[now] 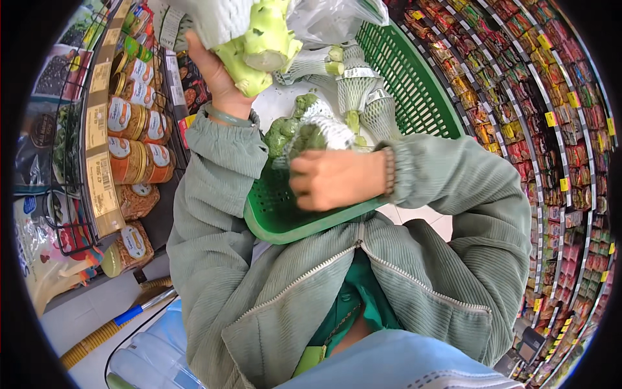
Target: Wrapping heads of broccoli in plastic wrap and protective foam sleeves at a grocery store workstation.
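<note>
My left hand [220,81] is raised at the top, its fingers closed around a net-wrapped vegetable with a thick, pale green cut stalk [262,48]. White foam netting hides its head, so I cannot tell its kind. Below, my right hand [337,178] is over the near end of a green plastic basket [304,228], slightly blurred, fingers curled under and hidden. Right against it lies broccoli [285,133], partly in white foam netting. Whether the right fingers grip it cannot be seen. Several net-wrapped vegetables with pale stems [355,84] lie farther back in the basket.
A clear plastic bag [337,19] lies at the basket's far end. On the left is a shelf with jars [133,126] and price tags. Shelves of small colourful packets [518,117] line the right side. A yellow ribbed hose [91,340] runs at lower left.
</note>
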Demonstrator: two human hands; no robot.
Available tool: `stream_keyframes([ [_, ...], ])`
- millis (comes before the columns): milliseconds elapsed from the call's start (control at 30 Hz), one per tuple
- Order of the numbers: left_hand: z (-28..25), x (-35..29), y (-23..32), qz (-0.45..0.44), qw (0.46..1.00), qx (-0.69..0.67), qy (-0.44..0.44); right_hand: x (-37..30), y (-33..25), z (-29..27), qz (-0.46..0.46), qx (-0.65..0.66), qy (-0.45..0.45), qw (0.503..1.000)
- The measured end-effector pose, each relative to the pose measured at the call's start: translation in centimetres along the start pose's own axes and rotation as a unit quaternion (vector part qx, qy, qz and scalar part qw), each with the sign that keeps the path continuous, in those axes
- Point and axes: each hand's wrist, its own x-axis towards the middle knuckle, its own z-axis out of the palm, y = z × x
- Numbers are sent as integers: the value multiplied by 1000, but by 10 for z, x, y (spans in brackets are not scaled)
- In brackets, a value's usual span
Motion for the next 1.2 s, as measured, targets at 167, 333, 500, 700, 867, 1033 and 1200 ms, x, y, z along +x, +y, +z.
stream_keyframes([
  [167, 7, -2, -7, -2, 1000, 18, 16, 43, -15, 52, 94, 134, -56, 985],
  [333, -7, 1, -7, 3, 999, 41, 10, 38, 5, -13, 168, 214, 6, 962],
  [500, -10, -2, -4, -11, 999, 42, -3, -32, 48, -88, 300, 255, 106, 913],
  [700, -11, -1, -9, -28, 999, 35, -10, -138, 74, -88, 493, 173, 43, 852],
  [867, -44, -2, -14, -215, 947, -172, -163, -167, 31, -78, 482, 353, 132, 791],
  [1033, -81, -1, 10, -282, 907, -231, -209, -180, -58, -84, 433, 428, 419, 673],
  [1200, -46, 3, 42, 105, 756, 482, -431, -170, -111, -23, 533, -69, 393, 746],
])
